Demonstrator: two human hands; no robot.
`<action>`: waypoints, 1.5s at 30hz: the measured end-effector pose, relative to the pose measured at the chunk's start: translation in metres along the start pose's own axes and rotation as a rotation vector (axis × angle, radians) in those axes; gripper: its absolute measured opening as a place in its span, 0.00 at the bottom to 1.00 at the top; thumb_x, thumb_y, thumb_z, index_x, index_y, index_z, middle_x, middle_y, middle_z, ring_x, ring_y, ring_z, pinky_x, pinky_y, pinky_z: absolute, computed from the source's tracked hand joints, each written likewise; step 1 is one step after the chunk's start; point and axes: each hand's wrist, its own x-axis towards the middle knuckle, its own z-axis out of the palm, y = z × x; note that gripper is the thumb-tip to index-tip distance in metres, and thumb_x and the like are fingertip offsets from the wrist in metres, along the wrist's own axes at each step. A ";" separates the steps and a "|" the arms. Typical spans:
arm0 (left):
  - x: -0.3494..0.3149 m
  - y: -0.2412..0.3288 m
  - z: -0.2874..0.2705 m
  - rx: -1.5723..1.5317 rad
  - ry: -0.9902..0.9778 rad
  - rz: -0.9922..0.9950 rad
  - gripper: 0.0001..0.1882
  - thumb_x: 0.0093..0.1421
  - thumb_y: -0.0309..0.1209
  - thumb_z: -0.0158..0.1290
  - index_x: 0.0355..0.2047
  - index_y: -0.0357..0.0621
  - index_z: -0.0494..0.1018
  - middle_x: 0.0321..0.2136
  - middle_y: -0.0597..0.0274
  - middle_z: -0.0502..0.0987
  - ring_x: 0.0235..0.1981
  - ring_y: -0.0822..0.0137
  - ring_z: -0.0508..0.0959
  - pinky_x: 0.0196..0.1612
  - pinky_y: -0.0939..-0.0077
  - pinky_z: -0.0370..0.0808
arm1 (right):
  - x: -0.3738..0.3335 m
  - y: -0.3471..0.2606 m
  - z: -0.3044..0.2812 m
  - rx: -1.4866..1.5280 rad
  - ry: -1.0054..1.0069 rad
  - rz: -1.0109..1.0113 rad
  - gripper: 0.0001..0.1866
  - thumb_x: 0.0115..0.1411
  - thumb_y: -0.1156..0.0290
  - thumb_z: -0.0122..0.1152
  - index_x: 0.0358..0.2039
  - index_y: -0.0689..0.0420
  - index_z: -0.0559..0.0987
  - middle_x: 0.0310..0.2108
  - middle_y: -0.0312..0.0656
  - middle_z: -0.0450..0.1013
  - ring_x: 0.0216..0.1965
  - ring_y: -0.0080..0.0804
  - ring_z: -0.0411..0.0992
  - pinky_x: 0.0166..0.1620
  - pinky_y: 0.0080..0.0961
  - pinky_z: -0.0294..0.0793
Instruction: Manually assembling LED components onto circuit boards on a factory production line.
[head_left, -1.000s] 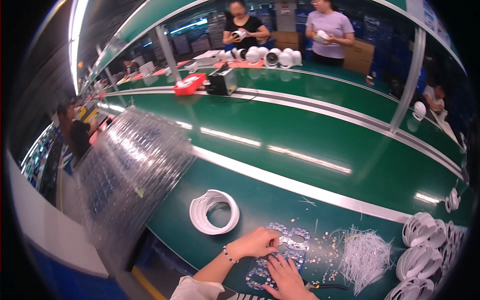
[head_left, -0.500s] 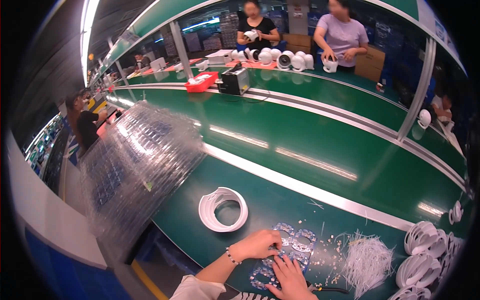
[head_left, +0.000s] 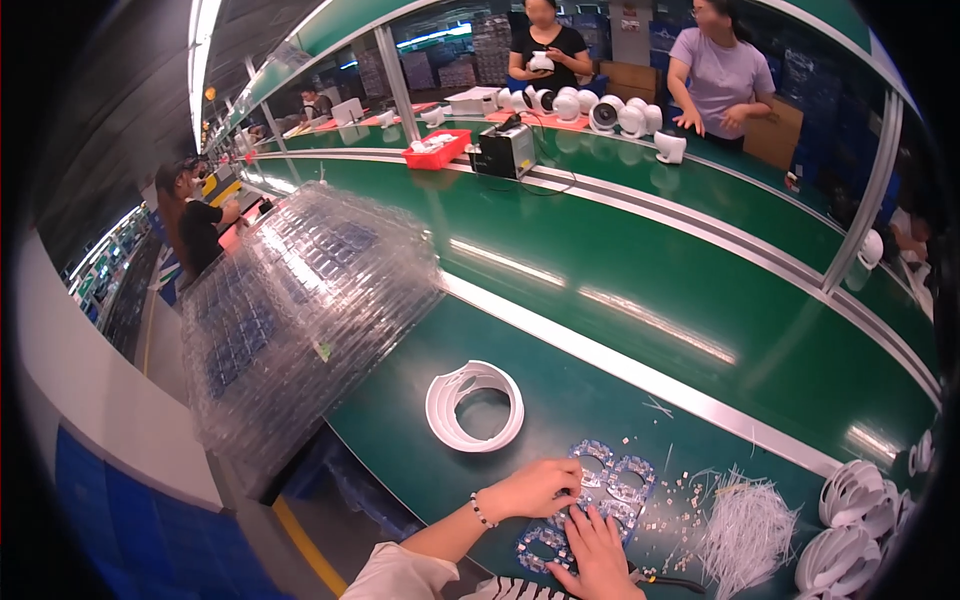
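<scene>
A panel of blue ring-shaped circuit boards (head_left: 632,492) lies on the green bench in front of me. My left hand (head_left: 538,488), wearing a beaded bracelet, is closed in a pinch at the panel's middle. Whatever sits between its fingertips is hidden. Flat across the near part of the panel rests my right hand (head_left: 598,556), fingers stretched out and holding nothing. Beside its wrist are dark-handled pliers (head_left: 672,583), partly covered. Tiny pale pieces (head_left: 672,503) are scattered right of the panel.
A white ring-shaped housing (head_left: 438,412) stands left of the panel. At right are a heap of thin white strips (head_left: 748,530) and several white rings (head_left: 838,560). Stacked clear plastic trays (head_left: 300,300) rise at left. Beyond the belt, people handle white housings near a red bin (head_left: 437,152).
The whole view has shifted, while my hands keep much the same place on the panel. Across the belt, the person in light purple has let go of a white housing, which now stands there.
</scene>
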 end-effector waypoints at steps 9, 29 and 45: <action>-0.009 0.003 0.006 -0.172 0.349 0.030 0.05 0.49 0.23 0.59 0.27 0.38 0.76 0.31 0.59 0.76 0.31 0.61 0.78 0.33 0.73 0.74 | 0.004 0.004 -0.001 0.004 -0.047 -0.005 0.34 0.53 0.54 0.61 0.53 0.66 0.67 0.60 0.51 0.56 0.63 0.51 0.52 0.61 0.50 0.52; 0.000 0.004 -0.008 -0.036 0.339 0.009 0.08 0.45 0.18 0.60 0.27 0.39 0.76 0.33 0.59 0.79 0.35 0.61 0.78 0.38 0.72 0.74 | 0.003 0.007 0.002 0.053 -0.019 0.041 0.35 0.51 0.57 0.62 0.54 0.67 0.66 0.62 0.51 0.54 0.65 0.49 0.49 0.64 0.49 0.47; -0.029 0.009 -0.007 0.058 0.207 -0.101 0.09 0.45 0.20 0.61 0.29 0.36 0.76 0.37 0.61 0.75 0.35 0.61 0.75 0.36 0.72 0.74 | 0.009 0.006 0.001 0.082 -0.011 0.040 0.35 0.49 0.60 0.65 0.53 0.67 0.66 0.62 0.49 0.54 0.64 0.50 0.50 0.63 0.49 0.49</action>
